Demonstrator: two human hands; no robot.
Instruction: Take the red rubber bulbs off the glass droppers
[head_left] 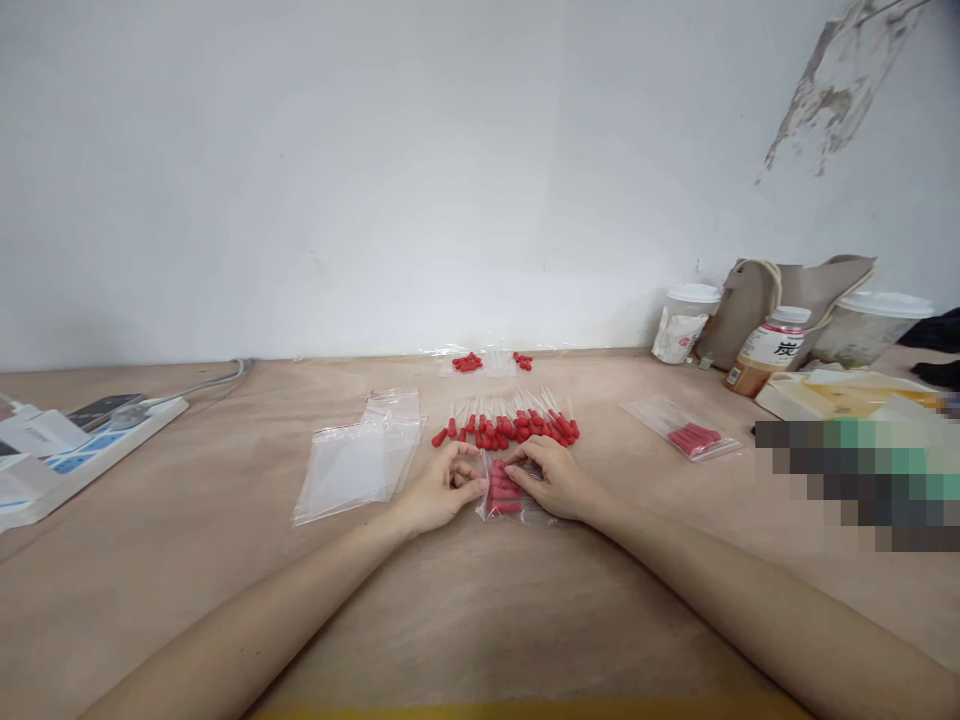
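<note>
A small clear zip bag (504, 493) holding several red-bulbed droppers lies on the wooden table (480, 610) between my hands. My left hand (442, 487) pinches the bag's left edge with curled fingers. My right hand (551, 477) pinches its top right edge. Just beyond the bag lies a row of loose droppers (510, 428) with red bulbs and clear stems. A stack of empty zip bags (364, 457) lies to the left of my left hand.
A filled bag of droppers (690, 436) lies to the right. More droppers in plastic (487, 362) sit by the wall. A power strip (90, 445) is at far left. Cups, a bottle (765, 350) and a beige bag (795, 290) stand at back right.
</note>
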